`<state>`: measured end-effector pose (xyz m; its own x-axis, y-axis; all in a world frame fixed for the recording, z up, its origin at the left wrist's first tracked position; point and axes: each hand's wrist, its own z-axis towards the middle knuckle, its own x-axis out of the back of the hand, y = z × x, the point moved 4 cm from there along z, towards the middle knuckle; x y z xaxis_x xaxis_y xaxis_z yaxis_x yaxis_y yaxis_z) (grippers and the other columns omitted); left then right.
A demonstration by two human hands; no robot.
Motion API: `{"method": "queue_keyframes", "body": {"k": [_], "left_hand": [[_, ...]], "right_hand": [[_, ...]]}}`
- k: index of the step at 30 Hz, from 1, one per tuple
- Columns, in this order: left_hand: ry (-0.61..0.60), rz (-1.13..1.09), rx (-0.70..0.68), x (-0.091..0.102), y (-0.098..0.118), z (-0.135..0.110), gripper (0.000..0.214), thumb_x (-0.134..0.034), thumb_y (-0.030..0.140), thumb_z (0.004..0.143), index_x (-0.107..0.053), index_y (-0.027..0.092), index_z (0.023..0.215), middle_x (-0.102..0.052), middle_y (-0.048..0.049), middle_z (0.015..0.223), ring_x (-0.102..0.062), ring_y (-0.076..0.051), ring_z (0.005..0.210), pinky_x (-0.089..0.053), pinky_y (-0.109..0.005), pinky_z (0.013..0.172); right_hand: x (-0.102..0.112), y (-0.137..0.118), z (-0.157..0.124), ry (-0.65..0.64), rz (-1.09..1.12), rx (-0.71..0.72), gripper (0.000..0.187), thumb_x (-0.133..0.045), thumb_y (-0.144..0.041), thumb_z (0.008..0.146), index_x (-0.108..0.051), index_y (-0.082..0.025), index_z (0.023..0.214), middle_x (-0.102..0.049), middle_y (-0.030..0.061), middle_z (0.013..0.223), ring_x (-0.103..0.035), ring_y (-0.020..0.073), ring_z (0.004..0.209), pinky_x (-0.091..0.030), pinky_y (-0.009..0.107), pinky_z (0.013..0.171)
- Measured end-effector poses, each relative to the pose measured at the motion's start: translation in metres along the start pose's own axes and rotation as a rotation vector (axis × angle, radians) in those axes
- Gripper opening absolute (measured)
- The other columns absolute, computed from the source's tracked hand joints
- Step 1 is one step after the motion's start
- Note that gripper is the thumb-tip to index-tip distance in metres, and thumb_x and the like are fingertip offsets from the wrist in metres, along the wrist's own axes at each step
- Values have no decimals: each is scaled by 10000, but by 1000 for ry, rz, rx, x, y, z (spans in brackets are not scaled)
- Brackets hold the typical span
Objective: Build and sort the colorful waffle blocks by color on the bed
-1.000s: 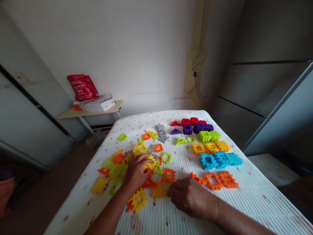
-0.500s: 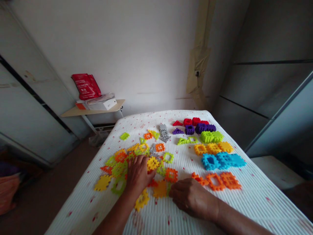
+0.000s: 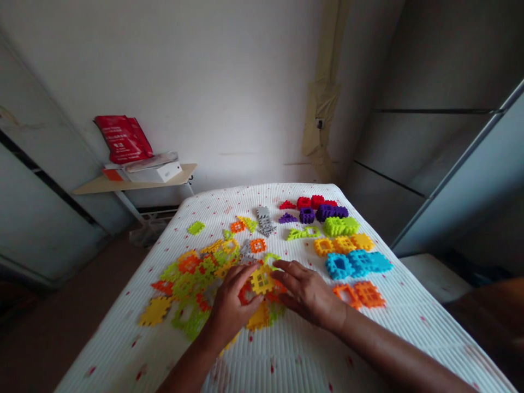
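A yellow square interlocking tile with a window grid (image 3: 262, 279) is between my two hands, above the loose pile. My left hand (image 3: 233, 300) pinches its left side between thumb and fingers. My right hand (image 3: 309, 295) is at the tile's right edge, its fingers stretched out and apart; whether they touch the tile I cannot tell. Below the hands lie a solid yellow tile (image 3: 258, 317) and some orange and green tiles, partly hidden. The mixed pile of green, yellow and orange tiles (image 3: 184, 286) spreads to the left of my left hand.
On the white ribbed bed cover (image 3: 311, 349), sorted rows stand at right: red (image 3: 303, 202), purple (image 3: 307, 215), green (image 3: 340, 225), yellow (image 3: 343, 243), blue (image 3: 359, 263) and orange tiles (image 3: 369, 295). Grey tiles (image 3: 264, 218) lie mid-bed. A side table (image 3: 98, 184) holds a red bag (image 3: 123, 139).
My right hand has moved up and left from the orange row's near end to the yellow window tile, its fingers spreading. The view has shifted slightly to the right.
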<state>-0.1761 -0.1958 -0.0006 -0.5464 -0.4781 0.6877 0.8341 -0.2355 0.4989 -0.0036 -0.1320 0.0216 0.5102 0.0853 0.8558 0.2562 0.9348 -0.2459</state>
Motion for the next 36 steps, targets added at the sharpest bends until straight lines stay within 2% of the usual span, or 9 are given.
{"method": "queue_keyframes", "body": {"k": [9,12,17,19,22,25,27,31,36], "left_hand": [[68,71,-175,-7,13,-8,466,-620,210,740,-507,204,1193,-612,-80,1090,-588,-207,1026,-517,-321,882],[83,102,-226,-10,14,-10,458,-608,234,763,-492,203,1205,-614,-83,1080,-588,-206,1020,-519,-313,875],[68,107,-220,-15,14,-11,550,-600,339,787,-417,221,1292,-604,-96,1117,-591,-222,1024,-527,-331,856],[48,90,-172,-14,11,-10,636,-595,391,788,-348,230,1352,-598,-101,1137,-594,-231,1025,-531,-345,846],[65,86,-141,-10,6,-8,657,-579,430,794,-322,263,1375,-601,-92,1139,-598,-237,1016,-530,-367,851],[105,103,-157,-7,3,-7,613,-566,453,799,-364,284,1352,-597,-87,1147,-597,-239,1015,-534,-365,846],[115,111,-172,-8,2,-7,593,-554,455,805,-376,289,1346,-598,-83,1146,-597,-236,1017,-537,-358,843],[115,127,-196,-11,2,-8,583,-547,450,811,-379,289,1346,-601,-73,1156,-599,-224,1023,-536,-341,853],[113,142,-215,-12,-1,-8,509,-539,442,817,-444,283,1292,-612,-61,1144,-610,-210,1013,-542,-320,843]], "right_hand": [[-1,-3,4,-87,3,-3,473,-581,-276,828,-466,-149,1269,-530,156,1276,-521,245,1113,-488,367,871],[2,-6,4,-95,4,-3,451,-577,-259,823,-480,-144,1248,-547,143,1256,-530,236,1093,-485,353,867],[12,-2,2,-84,-38,15,450,-578,-258,811,-484,-149,1237,-581,120,1209,-554,227,1012,-492,345,814],[29,13,-1,-52,-66,-3,453,-582,-268,811,-485,-151,1238,-589,113,1198,-553,226,1006,-486,351,818],[70,55,-13,4,-105,-133,464,-621,-246,779,-506,-169,1222,-606,100,1170,-551,219,1026,-467,354,860],[106,109,-32,-60,-217,-315,457,-667,-200,720,-570,-183,1167,-639,90,1089,-574,219,1006,-459,339,859],[121,145,-46,-117,-280,-471,452,-703,-217,683,-612,-203,1126,-653,74,1015,-611,200,892,-472,311,794],[121,190,-66,-256,-299,-628,469,-729,-249,671,-633,-196,1127,-666,65,929,-633,178,798,-462,269,732],[109,209,-69,-346,-272,-666,487,-735,-263,671,-626,-205,1142,-679,61,935,-637,186,831,-455,256,711]]}}
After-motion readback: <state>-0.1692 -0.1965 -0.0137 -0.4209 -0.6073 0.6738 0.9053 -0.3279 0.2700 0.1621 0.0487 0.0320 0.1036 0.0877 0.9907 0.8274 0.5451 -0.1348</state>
